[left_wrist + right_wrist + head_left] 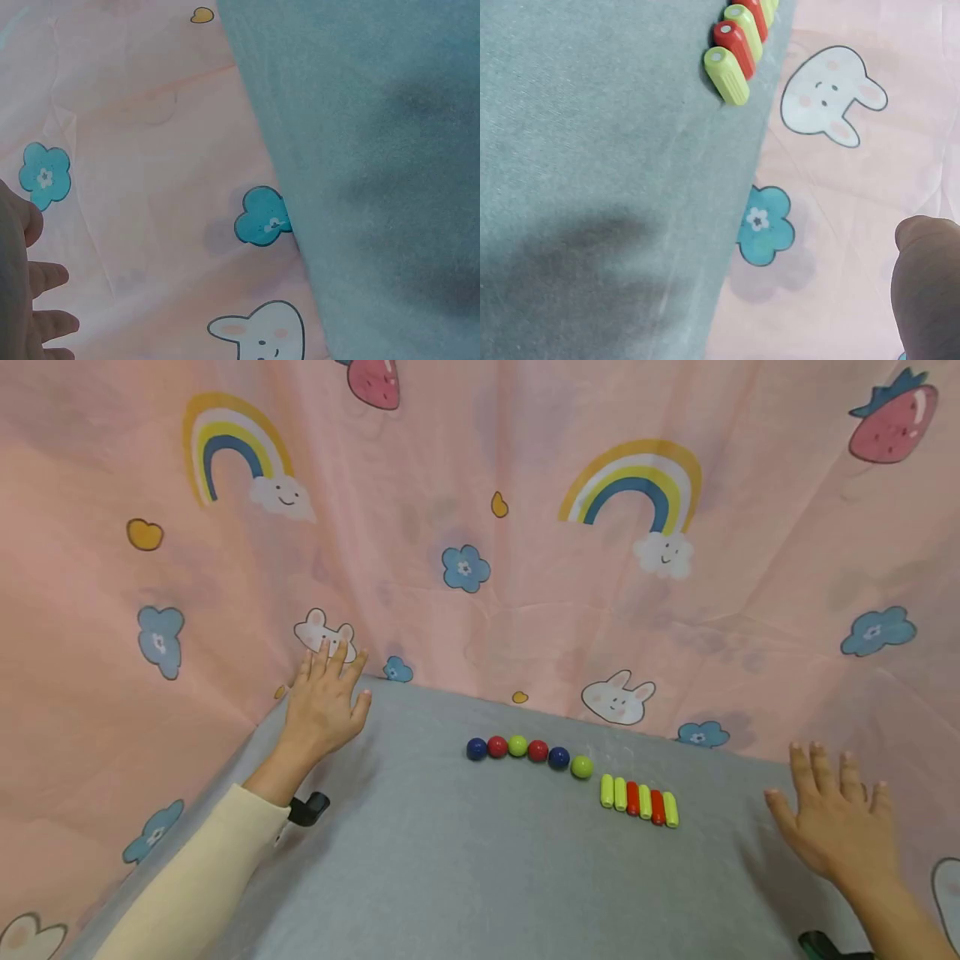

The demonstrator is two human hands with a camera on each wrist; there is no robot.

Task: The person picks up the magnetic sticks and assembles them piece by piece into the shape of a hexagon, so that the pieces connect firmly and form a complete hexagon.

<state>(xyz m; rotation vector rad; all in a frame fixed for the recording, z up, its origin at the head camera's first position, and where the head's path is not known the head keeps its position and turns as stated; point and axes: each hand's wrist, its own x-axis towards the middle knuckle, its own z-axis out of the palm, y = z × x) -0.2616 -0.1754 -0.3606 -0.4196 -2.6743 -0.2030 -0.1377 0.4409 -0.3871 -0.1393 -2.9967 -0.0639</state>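
Several round beads in blue, red and green, among them a red bead (537,751), form a line at the middle of the grey surface. Right of them lie several yellow-green and red ribbed sticks side by side; the nearest yellow-green stick (727,76) shows in the right wrist view. My left hand (322,706), fingers straight and spread, is raised left of the beads and holds nothing. My right hand (843,827) is likewise raised with spread fingers, to the right of the sticks, touching none of them.
Behind and beside the grey surface (450,877) hangs a pink cloth (517,635) printed with rainbows, flowers and rabbits. A black strap piece (309,809) is at the left wrist, and another dark one (821,946) at the right wrist.
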